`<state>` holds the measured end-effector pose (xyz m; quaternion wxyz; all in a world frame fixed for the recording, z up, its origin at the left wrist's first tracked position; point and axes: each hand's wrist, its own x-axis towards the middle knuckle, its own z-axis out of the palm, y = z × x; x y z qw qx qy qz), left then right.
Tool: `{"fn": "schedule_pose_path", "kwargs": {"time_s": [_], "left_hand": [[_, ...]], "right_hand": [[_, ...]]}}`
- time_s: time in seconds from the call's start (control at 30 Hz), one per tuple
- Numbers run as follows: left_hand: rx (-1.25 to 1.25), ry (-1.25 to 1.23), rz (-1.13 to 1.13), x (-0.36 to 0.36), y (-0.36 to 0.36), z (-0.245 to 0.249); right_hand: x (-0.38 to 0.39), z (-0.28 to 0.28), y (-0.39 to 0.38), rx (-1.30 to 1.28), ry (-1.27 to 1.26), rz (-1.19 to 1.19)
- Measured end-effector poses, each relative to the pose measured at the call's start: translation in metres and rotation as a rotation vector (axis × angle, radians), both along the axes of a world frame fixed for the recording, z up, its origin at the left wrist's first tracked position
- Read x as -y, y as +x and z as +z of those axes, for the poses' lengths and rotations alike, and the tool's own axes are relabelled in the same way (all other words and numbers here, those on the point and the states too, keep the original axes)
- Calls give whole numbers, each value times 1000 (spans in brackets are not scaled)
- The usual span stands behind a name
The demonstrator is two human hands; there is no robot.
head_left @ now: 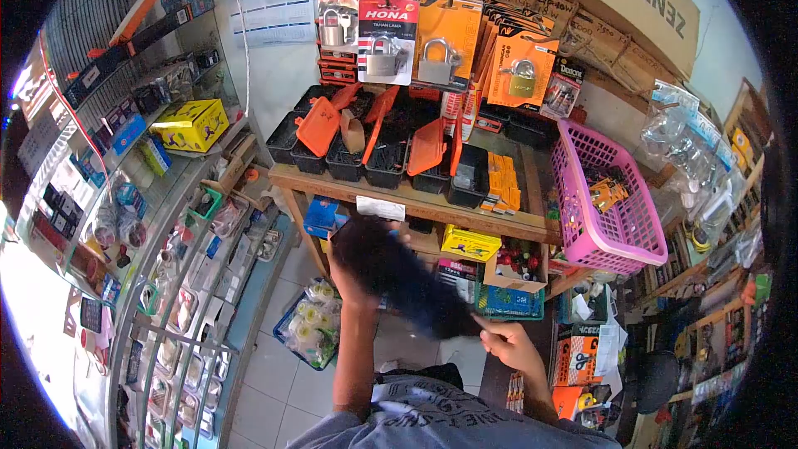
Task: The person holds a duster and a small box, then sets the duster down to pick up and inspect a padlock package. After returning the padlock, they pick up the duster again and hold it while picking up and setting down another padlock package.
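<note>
A dark feather-like duster (416,283) stretches diagonally in front of the grey shirt. Its thin handle end is pinched in my right hand (511,347), fingers closed round it. My left hand (347,270) is raised beside the duster's bushy upper end, which hides most of its fingers; a blue box (322,216) is just behind it. Above both hands is the wooden shelf (382,189) with black bins (386,168) and orange lids (318,126).
Carded padlocks (382,56) hang above the bins. A pink basket (615,199) stands on the right of the shelf. Glass display shelves (166,266) fill the left side. A basket of packets (312,324) sits on the tiled floor.
</note>
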<state>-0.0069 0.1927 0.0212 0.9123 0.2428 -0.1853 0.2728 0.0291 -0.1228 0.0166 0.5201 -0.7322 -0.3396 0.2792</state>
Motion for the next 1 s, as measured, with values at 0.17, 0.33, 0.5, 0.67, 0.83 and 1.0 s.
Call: {"fn": "schedule_pose_path", "kwargs": {"time_s": [0.17,0.33,0.5,0.67,0.83,1.0], "left_hand": [[-55,3,81,-2,1,-8],[-270,-252,151,0,-4,0],[-247,-267,169,9,-6,11],[-56,85,98,4,-3,-3],[-37,14,1,-7,3,-25],[48,-11,23,10,-4,-1]], "right_hand": [[-2,12,-2,-81,-92,62],[-4,14,-1,-49,-66,69],[-3,8,-4,-65,-82,5],[-5,6,-6,-83,-31,21],[-1,15,-7,-135,-69,95],[2,16,-6,-163,-140,103]]}}
